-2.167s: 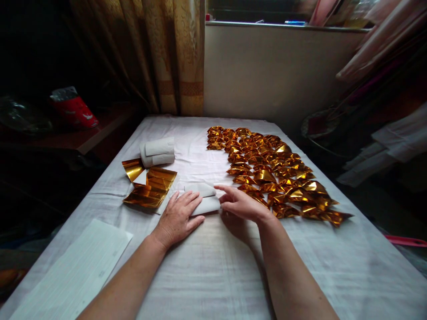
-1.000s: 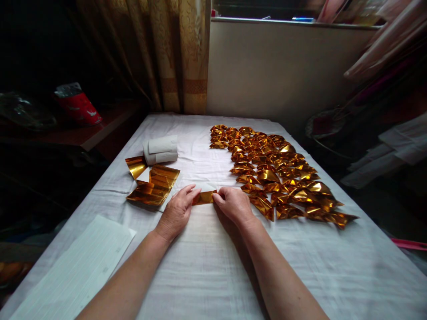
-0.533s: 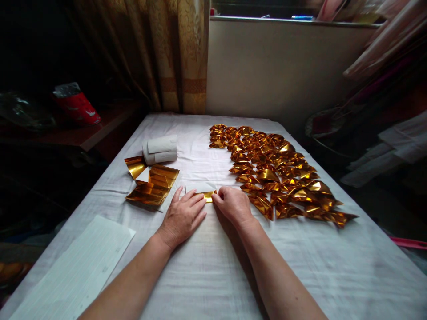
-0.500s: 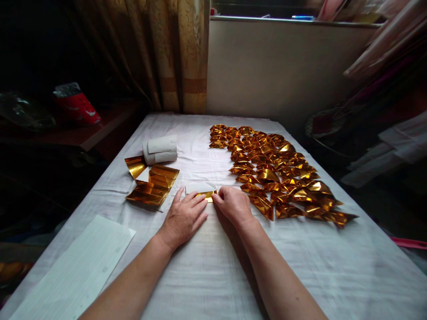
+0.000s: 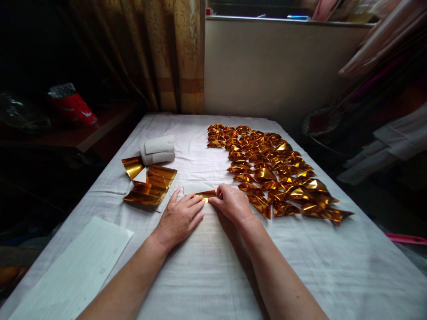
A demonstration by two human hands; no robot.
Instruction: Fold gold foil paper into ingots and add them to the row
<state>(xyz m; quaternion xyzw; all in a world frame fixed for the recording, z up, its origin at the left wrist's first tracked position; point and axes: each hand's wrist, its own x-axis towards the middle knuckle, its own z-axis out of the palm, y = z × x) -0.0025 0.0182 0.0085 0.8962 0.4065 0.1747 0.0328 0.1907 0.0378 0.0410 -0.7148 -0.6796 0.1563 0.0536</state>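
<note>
A sheet of gold foil paper (image 5: 207, 194) with a white backing lies between my hands, partly folded over. My left hand (image 5: 180, 216) rests flat on its left part with the fingers spread, fingertips on the gold strip. At its right end, my right hand (image 5: 234, 204) pinches the foil edge between thumb and fingers. Left of my hands lies a loose stack of gold foil sheets (image 5: 156, 184), beside a white paper roll (image 5: 157, 150). Several folded gold foil pieces (image 5: 267, 173) sit in rows to the right. What my palms cover is hidden.
A lined pale sheet (image 5: 75, 266) lies at the front left of the white-covered table (image 5: 200, 284). Beyond the left edge, a red container (image 5: 74, 106) stands on a dark wooden shelf. A curtain (image 5: 180, 58) and wall close off the far side. Clothes hang at right.
My right fingers have shifted slightly, and the gold strip's right end now stands raised in a fold. My left hand stays pressed down. The whole view has moved a little.
</note>
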